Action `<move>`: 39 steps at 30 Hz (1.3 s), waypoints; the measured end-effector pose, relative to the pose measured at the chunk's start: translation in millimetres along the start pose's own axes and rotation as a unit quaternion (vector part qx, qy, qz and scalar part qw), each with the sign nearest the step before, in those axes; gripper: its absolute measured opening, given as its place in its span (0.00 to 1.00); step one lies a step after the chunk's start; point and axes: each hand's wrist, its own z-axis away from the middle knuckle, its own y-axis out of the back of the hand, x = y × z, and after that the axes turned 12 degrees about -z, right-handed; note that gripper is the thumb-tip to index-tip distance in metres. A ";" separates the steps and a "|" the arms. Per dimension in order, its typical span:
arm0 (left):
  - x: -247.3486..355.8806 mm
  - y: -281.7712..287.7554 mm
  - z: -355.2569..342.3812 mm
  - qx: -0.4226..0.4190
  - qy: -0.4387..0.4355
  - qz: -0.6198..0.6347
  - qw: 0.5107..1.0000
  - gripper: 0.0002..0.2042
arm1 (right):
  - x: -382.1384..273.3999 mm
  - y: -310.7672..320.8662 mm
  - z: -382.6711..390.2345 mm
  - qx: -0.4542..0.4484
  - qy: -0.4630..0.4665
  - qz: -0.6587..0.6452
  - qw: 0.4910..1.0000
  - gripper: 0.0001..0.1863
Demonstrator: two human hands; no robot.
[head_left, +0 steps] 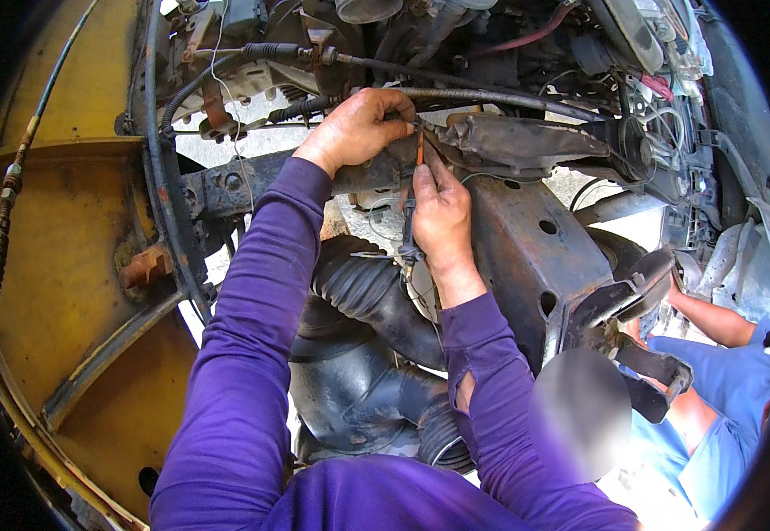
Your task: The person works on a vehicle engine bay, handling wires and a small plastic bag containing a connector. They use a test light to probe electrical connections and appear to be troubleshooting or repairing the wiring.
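My left hand (363,128) reaches over a dark metal crossbar, thumb and fingers pinched together. What lies between its fingertips is too small to tell. Close beside them stands the dark upper end of a thin orange-and-black piece (419,149). The fingers of my right hand (443,217) are closed round this piece from below. A dark wrapped cable (409,232) hangs along the palm side of that hand, with loose thin wires around it. Below both hands lies a black ribbed air hose (363,283).
A yellow panel (75,221) with a hose along it fills the left. Rods and a metal tube (509,99) cross the far side. At right stands a holed steel frame rail (527,239). Beyond it, another person's arm (712,314) and blue clothing show.
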 end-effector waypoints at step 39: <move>-15.3 -10.5 -2.3 0.040 -0.025 0.037 0.998 0.10 | -34.6 -0.4 -1.0 -0.027 -0.053 0.027 0.998 0.19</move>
